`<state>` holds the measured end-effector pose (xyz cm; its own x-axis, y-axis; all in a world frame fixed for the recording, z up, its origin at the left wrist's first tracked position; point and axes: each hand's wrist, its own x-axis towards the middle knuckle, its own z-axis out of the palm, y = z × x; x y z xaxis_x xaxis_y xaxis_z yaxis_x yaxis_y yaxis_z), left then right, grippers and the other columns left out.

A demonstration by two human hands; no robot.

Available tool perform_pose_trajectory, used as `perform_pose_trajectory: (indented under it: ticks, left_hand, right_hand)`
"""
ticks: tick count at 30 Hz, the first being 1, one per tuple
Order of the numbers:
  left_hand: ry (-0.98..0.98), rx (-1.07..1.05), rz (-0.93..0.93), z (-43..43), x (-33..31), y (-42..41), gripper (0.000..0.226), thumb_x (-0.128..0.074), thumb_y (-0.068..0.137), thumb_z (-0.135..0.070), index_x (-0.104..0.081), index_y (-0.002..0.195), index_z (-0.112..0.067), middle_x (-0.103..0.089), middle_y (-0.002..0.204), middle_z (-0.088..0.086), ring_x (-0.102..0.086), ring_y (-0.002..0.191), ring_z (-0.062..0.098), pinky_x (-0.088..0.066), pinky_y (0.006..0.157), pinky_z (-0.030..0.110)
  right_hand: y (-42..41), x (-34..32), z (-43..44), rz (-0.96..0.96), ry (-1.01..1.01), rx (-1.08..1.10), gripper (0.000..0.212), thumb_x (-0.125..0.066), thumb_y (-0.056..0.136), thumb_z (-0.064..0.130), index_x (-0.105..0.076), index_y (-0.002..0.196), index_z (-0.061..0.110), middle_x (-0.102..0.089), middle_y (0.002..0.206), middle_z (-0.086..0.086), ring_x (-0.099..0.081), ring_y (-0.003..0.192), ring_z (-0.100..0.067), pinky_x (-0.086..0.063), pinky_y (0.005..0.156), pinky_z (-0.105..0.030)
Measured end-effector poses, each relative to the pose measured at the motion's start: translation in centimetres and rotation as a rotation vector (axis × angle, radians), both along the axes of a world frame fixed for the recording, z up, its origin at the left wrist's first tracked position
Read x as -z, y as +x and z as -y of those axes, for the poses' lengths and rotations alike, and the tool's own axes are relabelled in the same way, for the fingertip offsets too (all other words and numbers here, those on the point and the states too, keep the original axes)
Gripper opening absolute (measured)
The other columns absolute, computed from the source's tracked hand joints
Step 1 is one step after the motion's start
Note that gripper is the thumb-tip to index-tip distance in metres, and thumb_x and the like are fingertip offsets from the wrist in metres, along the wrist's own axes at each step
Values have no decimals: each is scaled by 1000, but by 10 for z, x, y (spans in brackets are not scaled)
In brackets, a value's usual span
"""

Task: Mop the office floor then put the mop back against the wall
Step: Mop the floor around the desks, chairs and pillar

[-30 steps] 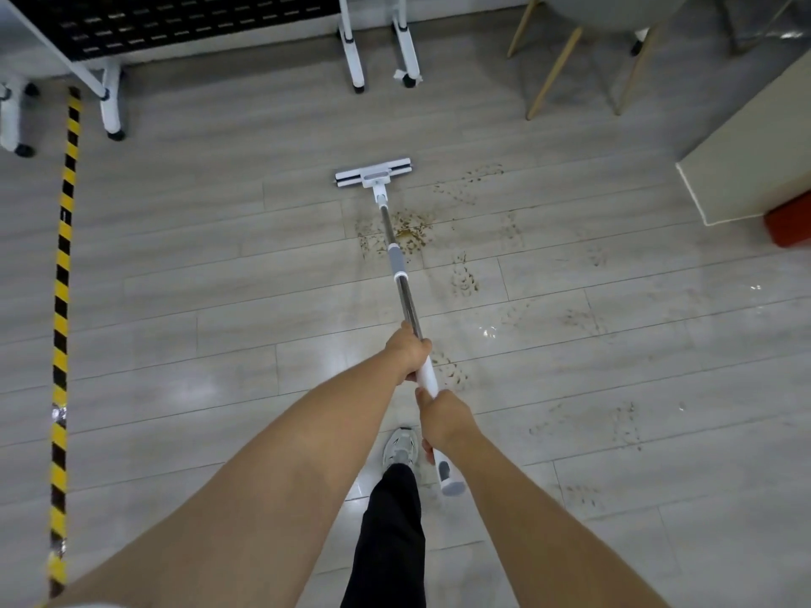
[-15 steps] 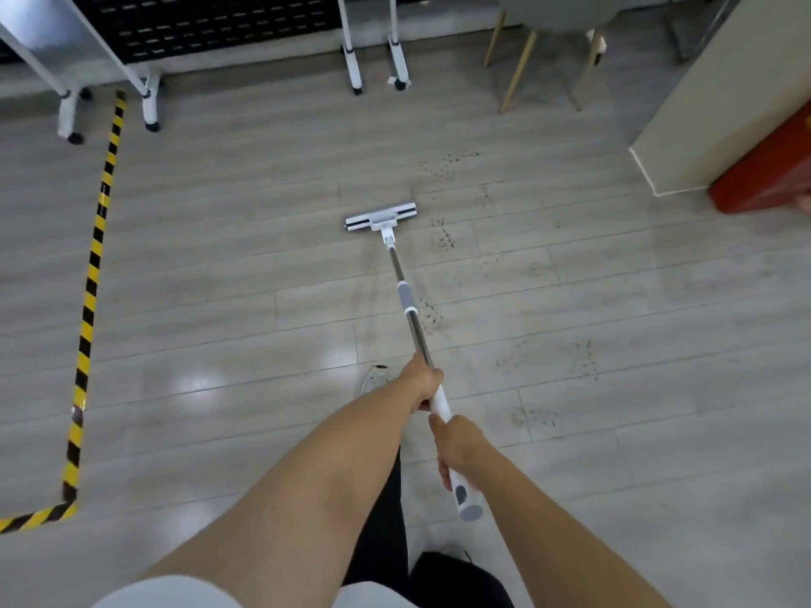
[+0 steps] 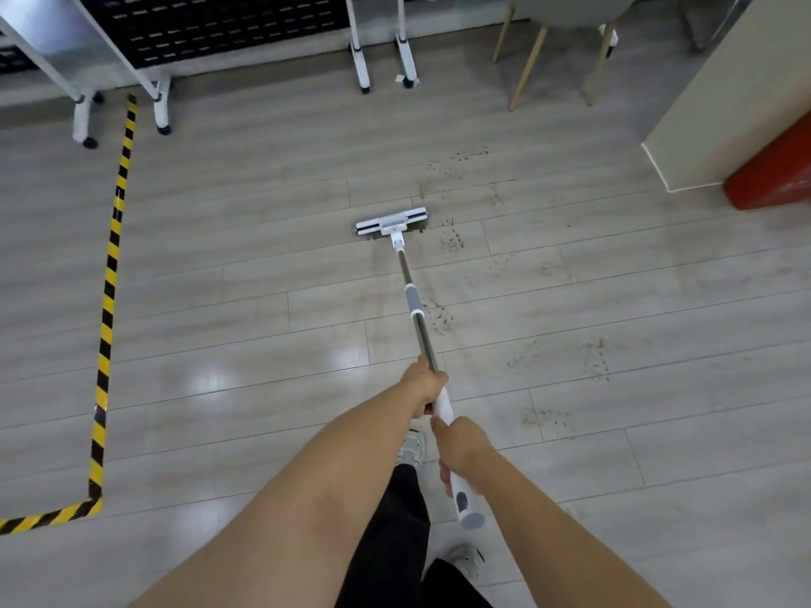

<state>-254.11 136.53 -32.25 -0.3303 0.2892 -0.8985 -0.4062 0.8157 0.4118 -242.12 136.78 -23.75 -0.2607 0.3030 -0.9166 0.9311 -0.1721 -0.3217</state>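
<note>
Against half a second ago, the mop head (image 3: 390, 222) sits at much the same spot on the floor (image 3: 219, 326), flat on the boards, with a dirty print just right of it as before. The thick brown smear that lay just behind the mop head a second ago is gone; only a faint streak shows there. A shoe (image 3: 412, 445) that was out ahead of the left hand now lies under both hands. Both hands keep the same hold.

Far left of the mop head runs one strip of yellow-black tape (image 3: 112, 274), with one corner at its near end. Beyond the mop head, left and straight ahead, stand four white wheeled legs (image 3: 360, 68).

There is one mop. Its pole (image 3: 419, 326) slants back from the mop head to two hands. The left hand (image 3: 423, 383) is wrapped round the pole, nearer the mop head. The right hand (image 3: 461, 449) is wrapped round the white grip, close behind it. There are two shoes, the second (image 3: 465, 559) nearest the camera.

Right of the mop head lie at least five dirt clusters (image 3: 597, 357). Beyond and right are three wooden chair legs (image 3: 526, 68), one beige wall (image 3: 724, 103) and one red object (image 3: 772, 168).
</note>
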Motion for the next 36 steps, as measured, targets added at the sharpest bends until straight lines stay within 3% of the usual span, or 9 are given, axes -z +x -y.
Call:
perform_pose_trajectory:
  ticks: [3, 8, 12, 18, 22, 30, 33, 36]
  left_hand:
    - [9, -24, 7, -20, 9, -35, 48, -54, 100, -17, -36, 144, -25, -61, 113, 14, -68, 101, 36, -61, 79, 49]
    - [13, -3, -20, -62, 20, -101, 48, -54, 101, -17, -36, 146, -21, -57, 112, 11, -62, 98, 30, -56, 59, 36]
    - [20, 3, -30, -99, 31, -151, 49, -54, 101, -17, -36, 146, -23, -57, 116, 12, -63, 102, 33, -55, 56, 35]
    - [-12, 27, -57, -118, 55, -187, 52, -55, 101, -18, -34, 148, -25, -56, 113, 10, -64, 101, 33, -56, 56, 35]
    - [-31, 45, -58, -105, 68, -168, 68, -53, 102, -19, -17, 158, -32, -55, 116, 8, -61, 102, 31, -58, 64, 38]
    - [-11, 65, -66, -65, 59, -106, 65, -51, 102, -20, -19, 158, -31, -57, 110, 7, -61, 97, 28, -60, 67, 39]
    - [-8, 59, -56, -33, 50, -59, 59, -50, 102, -19, -24, 154, -29, -55, 101, 5, -59, 87, 24, -57, 59, 36]
    - [5, 50, -39, 8, 42, 1, 57, -50, 102, -18, -26, 153, -27, -56, 116, 10, -61, 99, 29, -56, 60, 35]
  right_hand:
    - [-36, 14, -20, 10, 16, -2, 45, -36, 107, 42, -57, 105, 2, -63, 70, -9, -55, 37, -16, -43, 45, -23]
    - [-102, 31, -59, 9, 46, 2, 41, -38, 107, 40, -53, 89, 6, -60, 67, -9, -56, 41, -18, -50, 54, -29]
    - [-151, 38, -93, -1, 43, 48, 40, -36, 108, 37, -50, 85, 7, -58, 61, -8, -51, 30, -14, -43, 43, -22]
    - [-182, 64, -107, -44, 16, 125, 38, -38, 107, 37, -52, 93, 5, -56, 61, -11, -51, 34, -18, -47, 42, -26]
    - [-162, 79, -91, -41, 44, 115, 38, -39, 107, 41, -52, 92, 8, -58, 71, -10, -54, 44, -17, -50, 49, -30]
    - [-99, 74, -53, -54, 61, 86, 38, -39, 106, 43, -50, 89, 11, -62, 77, -11, -57, 48, -17, -53, 59, -33]
    - [-55, 67, -21, -22, 57, 68, 40, -38, 106, 45, -53, 92, 10, -64, 82, -11, -58, 56, -19, -57, 69, -38]
    - [3, 58, 17, -12, 46, 61, 42, -37, 106, 43, -56, 103, 5, -64, 84, -11, -58, 54, -19, -55, 66, -36]
